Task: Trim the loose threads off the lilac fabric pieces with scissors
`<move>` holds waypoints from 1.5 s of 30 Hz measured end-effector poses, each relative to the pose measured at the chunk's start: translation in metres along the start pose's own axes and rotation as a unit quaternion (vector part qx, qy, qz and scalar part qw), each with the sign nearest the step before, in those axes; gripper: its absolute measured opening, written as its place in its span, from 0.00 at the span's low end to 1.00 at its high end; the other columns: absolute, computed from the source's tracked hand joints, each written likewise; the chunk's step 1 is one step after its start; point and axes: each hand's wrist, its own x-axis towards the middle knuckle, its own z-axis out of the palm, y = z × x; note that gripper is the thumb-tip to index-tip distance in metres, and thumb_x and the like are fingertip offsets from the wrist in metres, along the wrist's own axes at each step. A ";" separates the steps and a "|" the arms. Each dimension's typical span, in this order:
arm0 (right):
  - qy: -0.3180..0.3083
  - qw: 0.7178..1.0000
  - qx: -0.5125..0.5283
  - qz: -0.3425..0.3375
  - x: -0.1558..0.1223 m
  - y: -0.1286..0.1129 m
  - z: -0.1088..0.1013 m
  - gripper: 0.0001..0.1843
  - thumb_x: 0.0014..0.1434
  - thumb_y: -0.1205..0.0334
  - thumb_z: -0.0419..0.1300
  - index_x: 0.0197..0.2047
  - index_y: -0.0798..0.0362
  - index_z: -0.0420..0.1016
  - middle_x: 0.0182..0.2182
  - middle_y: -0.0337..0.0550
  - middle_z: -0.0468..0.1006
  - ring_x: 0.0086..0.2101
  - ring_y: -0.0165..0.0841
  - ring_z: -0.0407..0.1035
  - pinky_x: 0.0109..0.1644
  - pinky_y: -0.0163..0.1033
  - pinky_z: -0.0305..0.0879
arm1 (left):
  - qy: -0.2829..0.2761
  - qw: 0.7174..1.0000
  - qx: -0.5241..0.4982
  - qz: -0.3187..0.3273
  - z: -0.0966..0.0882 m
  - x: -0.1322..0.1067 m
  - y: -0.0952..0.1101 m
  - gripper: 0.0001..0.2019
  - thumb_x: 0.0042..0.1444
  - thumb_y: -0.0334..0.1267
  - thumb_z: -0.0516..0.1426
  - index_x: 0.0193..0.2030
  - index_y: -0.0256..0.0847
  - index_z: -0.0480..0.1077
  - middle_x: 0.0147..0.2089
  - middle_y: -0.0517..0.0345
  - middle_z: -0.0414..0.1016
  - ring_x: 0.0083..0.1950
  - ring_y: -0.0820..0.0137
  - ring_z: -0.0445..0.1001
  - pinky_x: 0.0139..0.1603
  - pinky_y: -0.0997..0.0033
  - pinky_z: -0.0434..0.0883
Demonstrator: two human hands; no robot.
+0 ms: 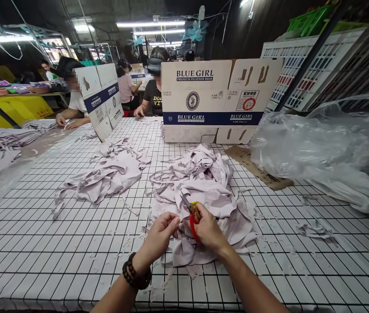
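My right hand [208, 227] is wrapped round a pair of scissors [193, 217] with one red and one yellow handle. Their blades point up and to the left, over a heap of pale pinkish-grey cloth pieces [200, 191]. Left of the scissors, my left hand [163, 230] makes a pinch at the heap's near edge, thumb against fingers. Whatever lies between those fingertips is too small to make out. A dark beaded bracelet [135, 271] circles the left wrist. A second pile of the same cloth [106, 176] lies farther left.
Lint and snippets litter the grid-patterned tabletop [57, 256]. Cardboard panels [217, 102] stand upright across the table, with co-workers beyond. At right are a brown paper piece [263, 169], clear plastic bags [328, 148] and white crates [311, 65]. Small scraps [317, 230] lie nearer.
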 end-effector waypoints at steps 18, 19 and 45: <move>-0.139 0.983 0.061 0.104 0.072 -0.030 0.024 0.15 0.62 0.56 0.61 0.29 0.56 0.67 0.19 0.27 0.66 0.16 0.22 0.61 0.19 0.28 0.59 | 0.113 0.959 0.251 0.068 0.019 -0.029 -0.005 0.06 0.59 0.41 0.55 0.37 0.45 0.73 0.32 0.54 0.75 0.31 0.64 0.74 0.32 0.68 0.67; -0.135 0.984 0.082 0.085 0.074 -0.037 0.025 0.15 0.59 0.54 0.63 0.29 0.54 0.65 0.18 0.27 0.65 0.16 0.23 0.61 0.20 0.29 0.59 | 0.121 0.972 0.195 0.053 0.019 -0.030 -0.004 0.08 0.60 0.43 0.55 0.41 0.45 0.72 0.35 0.54 0.75 0.30 0.66 0.73 0.31 0.69 0.68; -0.110 0.988 0.053 -0.100 0.019 -0.046 -0.010 0.13 0.52 0.57 0.66 0.33 0.49 0.65 0.30 0.36 0.73 0.29 0.31 0.67 0.36 0.36 0.65 | 0.071 0.980 -0.185 0.027 0.013 -0.018 0.026 0.21 0.52 0.55 0.62 0.37 0.35 0.76 0.25 0.58 0.73 0.25 0.73 0.70 0.29 0.73 0.69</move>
